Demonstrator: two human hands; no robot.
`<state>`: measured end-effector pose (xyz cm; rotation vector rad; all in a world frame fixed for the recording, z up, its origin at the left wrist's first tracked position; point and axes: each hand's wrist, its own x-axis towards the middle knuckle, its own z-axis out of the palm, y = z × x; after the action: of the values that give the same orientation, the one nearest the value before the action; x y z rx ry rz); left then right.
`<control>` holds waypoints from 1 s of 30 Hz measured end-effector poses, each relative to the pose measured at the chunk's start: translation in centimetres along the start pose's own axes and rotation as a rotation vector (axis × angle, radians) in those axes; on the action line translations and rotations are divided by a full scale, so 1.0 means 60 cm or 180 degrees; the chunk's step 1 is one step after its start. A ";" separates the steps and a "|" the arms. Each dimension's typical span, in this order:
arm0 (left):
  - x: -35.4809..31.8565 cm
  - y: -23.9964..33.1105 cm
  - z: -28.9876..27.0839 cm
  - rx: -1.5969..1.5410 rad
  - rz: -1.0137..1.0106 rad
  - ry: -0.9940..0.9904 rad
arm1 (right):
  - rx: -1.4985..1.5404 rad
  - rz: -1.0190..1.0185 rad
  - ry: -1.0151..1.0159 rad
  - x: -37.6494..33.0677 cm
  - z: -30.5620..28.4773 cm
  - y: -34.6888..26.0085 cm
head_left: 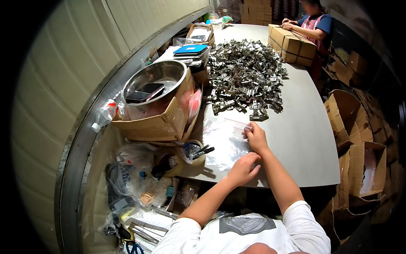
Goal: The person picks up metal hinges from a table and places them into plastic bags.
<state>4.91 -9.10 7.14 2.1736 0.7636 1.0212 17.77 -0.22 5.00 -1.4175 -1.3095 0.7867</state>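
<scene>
free: bare table [304, 131] right of hand [256, 137]; blocked: hinge pile [247, 74] ahead | cardboard box [158, 122] left

The person wears a white short-sleeved T-shirt [237, 237]. Its sleeves end above the elbows, so both forearms are bare down to the left hand [243, 169] and the right hand [256, 136]. Across the chest runs a dark grey print of curved, layered lines, though the fisheye bend at the picture's lower rim makes its exact shape hard to tell. No watch, ring, bracelet or glove shows on either wrist or on the fingers [249, 127]. The shirt fabric looks plain and smooth, with light creases at the shoulders.
</scene>
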 end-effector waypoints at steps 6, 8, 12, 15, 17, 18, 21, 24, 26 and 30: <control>0.073 0.005 0.015 -0.0895 -0.0199 -0.1309 | 0.0623 0.0582 -0.0132 0.005 -0.085 0.035; 0.092 -0.007 0.038 -0.1430 -0.0119 -0.1926 | 0.1111 0.0540 0.0410 -0.009 -0.135 0.014; 0.106 -0.078 0.102 -0.3086 -0.0811 -0.2001 | -0.1189 -0.1202 0.2034 -0.094 -0.207 -0.060; 0.117 -0.065 0.085 -0.4820 -0.1603 -0.1960 | -0.2396 -0.2024 0.1457 -0.182 -0.224 -0.078; 0.113 -0.068 0.080 -0.4849 -0.1623 -0.1844 | -0.2491 -0.2342 0.0933 -0.196 -0.205 -0.069; 0.116 -0.070 0.076 -0.4237 -0.1704 -0.1823 | -0.2470 -0.2240 0.0916 -0.199 -0.198 -0.066; 0.119 -0.078 0.060 -0.3525 -0.1854 -0.1845 | -0.2367 -0.1993 0.0803 -0.202 -0.192 -0.036; 0.128 -0.077 0.052 -0.3768 -0.2497 -0.1784 | -0.2230 -0.1621 0.0567 -0.200 -0.201 -0.029; 0.126 -0.092 0.049 -0.3574 -0.2354 -0.1662 | -0.2154 -0.1158 0.0160 -0.199 -0.201 -0.045; 0.125 -0.071 0.042 -0.2750 -0.1872 -0.1374 | -0.1160 -0.0924 0.0263 -0.200 -0.177 -0.093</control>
<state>9.95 -1.74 6.15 1.2335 0.5484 0.4149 23.56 -14.90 11.24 -1.4746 -1.6048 0.3019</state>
